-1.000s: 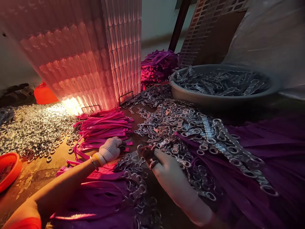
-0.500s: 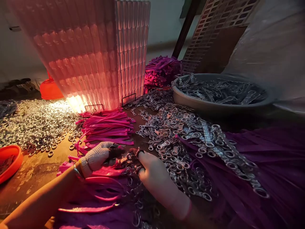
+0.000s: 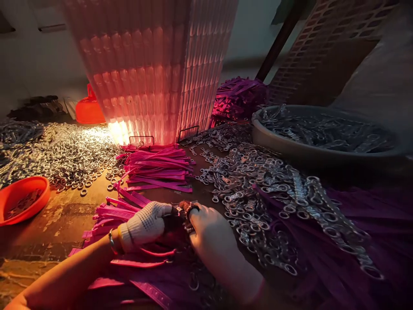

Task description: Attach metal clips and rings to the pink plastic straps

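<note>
My left hand (image 3: 145, 224), in a white dotted work glove with dark fingertips, is closed, its fingers bent toward my right hand. My right hand (image 3: 213, 234), also gloved, is closed with dark-covered fingertips around small metal ring fittings (image 3: 181, 210). The fingertips of the two hands meet over these fittings, and shadow hides what the left fingers grip. Below and beside the hands lie magenta straps (image 3: 121, 212), with more dark purple ones toward my body. Just right of my right hand spreads a heap of linked metal ring fittings (image 3: 240, 193).
A neat stack of magenta straps (image 3: 158, 168) lies before a lit translucent ribbed screen (image 3: 138, 86). A grey basin (image 3: 271, 140) of metal pieces stands at right. Left are loose metal rings (image 3: 80, 163), an orange bowl (image 3: 45, 202) and an orange lamp shade (image 3: 88, 110).
My left hand has moved closer to my right, and the fingertips now meet. The metal pieces between them are less visible. The whole view has shifted, so surroundings appear further right.
</note>
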A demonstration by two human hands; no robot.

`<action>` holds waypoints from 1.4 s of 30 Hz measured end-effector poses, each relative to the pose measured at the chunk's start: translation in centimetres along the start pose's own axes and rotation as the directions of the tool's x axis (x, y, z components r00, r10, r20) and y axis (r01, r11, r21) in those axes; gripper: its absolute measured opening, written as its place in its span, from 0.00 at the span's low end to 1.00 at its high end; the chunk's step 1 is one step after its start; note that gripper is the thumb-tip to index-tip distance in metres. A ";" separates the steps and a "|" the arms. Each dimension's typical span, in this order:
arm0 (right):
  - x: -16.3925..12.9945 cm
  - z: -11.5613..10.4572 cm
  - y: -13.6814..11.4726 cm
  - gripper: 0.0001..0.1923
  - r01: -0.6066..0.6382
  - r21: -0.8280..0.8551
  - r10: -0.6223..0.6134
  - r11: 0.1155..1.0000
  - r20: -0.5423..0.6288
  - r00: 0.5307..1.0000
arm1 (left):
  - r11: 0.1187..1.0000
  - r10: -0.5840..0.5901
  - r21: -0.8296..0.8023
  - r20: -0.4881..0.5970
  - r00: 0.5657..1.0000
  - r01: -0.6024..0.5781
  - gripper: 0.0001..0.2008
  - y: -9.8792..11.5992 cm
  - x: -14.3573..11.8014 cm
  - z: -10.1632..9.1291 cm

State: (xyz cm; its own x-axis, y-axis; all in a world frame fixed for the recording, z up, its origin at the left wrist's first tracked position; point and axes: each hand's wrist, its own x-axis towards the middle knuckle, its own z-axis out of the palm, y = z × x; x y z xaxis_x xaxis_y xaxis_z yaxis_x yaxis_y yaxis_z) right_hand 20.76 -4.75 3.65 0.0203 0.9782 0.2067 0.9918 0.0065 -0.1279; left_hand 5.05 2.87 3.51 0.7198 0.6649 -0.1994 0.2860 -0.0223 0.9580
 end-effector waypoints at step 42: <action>3.8 3.5 10.3 0.20 -0.169 0.473 0.182 0.865 0.018 0.983 | 0.479 -0.336 -0.762 0.300 0.893 0.437 0.11 -0.5 1.4 -1.5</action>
State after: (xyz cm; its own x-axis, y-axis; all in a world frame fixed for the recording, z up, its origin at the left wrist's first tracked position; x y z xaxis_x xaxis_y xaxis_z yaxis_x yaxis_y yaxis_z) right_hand 30.66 -0.26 -0.25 0.1984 0.9666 0.1623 0.7941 -0.0615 -0.6047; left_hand 4.94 4.93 3.02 0.7362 0.3769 -0.5621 -0.0308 0.8484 0.5285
